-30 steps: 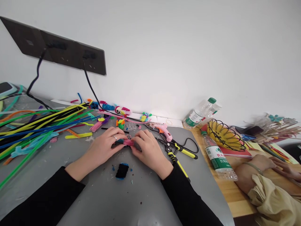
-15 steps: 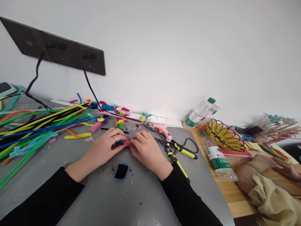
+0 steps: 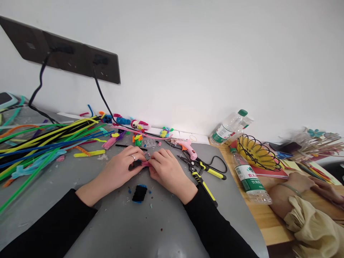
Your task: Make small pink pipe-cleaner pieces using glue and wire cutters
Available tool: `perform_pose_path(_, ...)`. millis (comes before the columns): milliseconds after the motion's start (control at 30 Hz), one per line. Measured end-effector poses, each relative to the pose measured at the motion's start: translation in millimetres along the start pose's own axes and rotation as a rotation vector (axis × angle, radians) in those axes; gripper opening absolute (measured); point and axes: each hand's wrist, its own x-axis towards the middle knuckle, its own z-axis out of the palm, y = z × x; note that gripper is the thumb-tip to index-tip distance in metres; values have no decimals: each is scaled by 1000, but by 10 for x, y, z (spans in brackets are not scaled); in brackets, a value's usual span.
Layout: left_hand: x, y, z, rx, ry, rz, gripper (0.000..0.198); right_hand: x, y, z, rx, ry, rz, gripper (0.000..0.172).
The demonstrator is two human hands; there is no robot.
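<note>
Fingertips nearly meeting, both my hands work on a small pink fuzzy pipe-cleaner piece (image 3: 146,163) above the grey table mat. My left hand (image 3: 120,168), with a ring on one finger, is closed around a dark fuzzy piece (image 3: 135,164) joined to or touching the pink one. The fingers of my right hand (image 3: 169,172) pinch the pink piece's right end and hide part of it. Just below lies a black fuzzy square (image 3: 139,194) with blue edges, among small scraps. Right of my right hand are yellow-and-black pliers (image 3: 202,184) and a pink glue gun (image 3: 190,148).
Loose coloured pipe cleaners (image 3: 53,143) cover the left side. Small pipe-cleaner figures (image 3: 138,125) line the wall. On the wooden table at right are water bottles (image 3: 249,181), a yellow wire basket (image 3: 258,152) and another person's arm (image 3: 285,200). Cables hang from the wall sockets (image 3: 64,50).
My hands stay together at nearly the same spot. The dark piece in my left fingers has turned slightly and shows more. The camera view has shifted a little.
</note>
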Motion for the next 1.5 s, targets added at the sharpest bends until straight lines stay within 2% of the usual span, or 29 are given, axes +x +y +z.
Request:
perform_pose_path(433, 3, 5, 3, -12, 12, 17, 18, 7, 0, 24, 35, -21, 13, 14)
perform_pose_path(567, 4, 8, -7, 17, 19, -42, 21, -4, 18, 10, 90, 15, 79, 9)
perform_pose_path(733, 4, 15, -22, 4, 13, -125, 22, -35, 59, -35, 227, 52, 151, 16)
perform_pose_path(967, 12, 20, -22, -6, -14, -156, 25, -43, 72, -24, 258, 55, 123, 6)
perform_pose_path(1100, 7, 16, -27, -16, -63, -188, 25, -52, 81, -23, 267, 60, 120, 6)
perform_pose_path(1333, -19, 19, -21, -28, -64, -158, 21, -74, 97, -70, 281, 72, 128, 12)
perform_pose_path(1500, -20, 22, -10, -14, -65, -129, 19, -78, 95, -70, 297, 59, 128, 11)
